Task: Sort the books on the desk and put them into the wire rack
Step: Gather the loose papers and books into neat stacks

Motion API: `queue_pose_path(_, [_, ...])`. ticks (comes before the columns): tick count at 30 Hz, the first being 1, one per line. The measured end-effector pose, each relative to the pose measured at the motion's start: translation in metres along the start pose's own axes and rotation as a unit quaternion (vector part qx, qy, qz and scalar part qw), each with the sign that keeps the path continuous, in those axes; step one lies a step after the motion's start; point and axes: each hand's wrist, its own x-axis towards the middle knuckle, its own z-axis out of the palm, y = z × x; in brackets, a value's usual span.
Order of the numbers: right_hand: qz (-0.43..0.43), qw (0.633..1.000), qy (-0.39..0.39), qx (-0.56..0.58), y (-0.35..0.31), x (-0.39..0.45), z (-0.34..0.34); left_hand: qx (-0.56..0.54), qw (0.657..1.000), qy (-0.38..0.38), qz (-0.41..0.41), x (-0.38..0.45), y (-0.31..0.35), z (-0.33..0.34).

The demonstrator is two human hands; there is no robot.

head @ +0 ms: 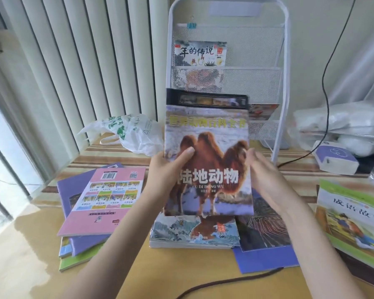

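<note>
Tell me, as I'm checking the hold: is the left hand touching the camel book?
Touching. The head view shows the left hand gripping the camel book, thumb lying across its cover.

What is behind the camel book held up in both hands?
Directly behind the camel book a dark-topped book sticks up, only its top strip visible. Behind both stands the wire rack; its lower pocket is mostly covered, so I can't see its contents fully.

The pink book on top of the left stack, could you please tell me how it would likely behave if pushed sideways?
The pink book looks thin and soft-covered, so it would probably flex if lifted by one edge. It lies askew on the purple book, overhanging it, so a push would likely slide it off easily. Its glossy cover may be slippery.
</note>
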Motion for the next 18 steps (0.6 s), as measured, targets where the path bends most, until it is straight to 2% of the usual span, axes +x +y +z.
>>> queue_pose_path(2, [0.046,0.991,0.062,-0.113,0.003,0.002,-0.027,-0.041,0.995,0.002,-0.088,0.011,0.004,-0.005])
queue_pose_path(4, [0.124,0.948,0.131,-0.262,0.018,0.002,-0.053,-0.020,0.990,-0.026,-0.140,0.023,0.000,-0.011])
queue_pose_path(6, [0.195,0.891,0.119,-0.392,0.040,0.003,-0.062,0.037,0.985,-0.052,-0.158,0.028,-0.009,-0.011])
queue_pose_path(8, [0.217,0.830,0.108,-0.503,0.057,0.003,-0.055,0.083,0.979,-0.058,-0.176,0.028,-0.019,-0.007])
queue_pose_path(9, [0.219,0.811,0.119,-0.529,0.059,0.000,-0.049,0.109,0.975,-0.062,-0.183,0.026,-0.024,-0.006])
queue_pose_path(11, [0.214,0.814,0.155,-0.517,0.057,0.001,-0.044,0.162,0.966,-0.083,-0.183,0.024,-0.031,-0.005])
queue_pose_path(15, [0.189,0.848,0.185,-0.459,0.051,0.007,-0.051,0.211,0.964,-0.086,-0.140,0.022,-0.035,-0.006])
queue_pose_path(18, [0.154,0.838,0.230,-0.470,0.050,0.009,-0.052,0.217,0.963,-0.086,-0.137,0.023,-0.037,-0.006])
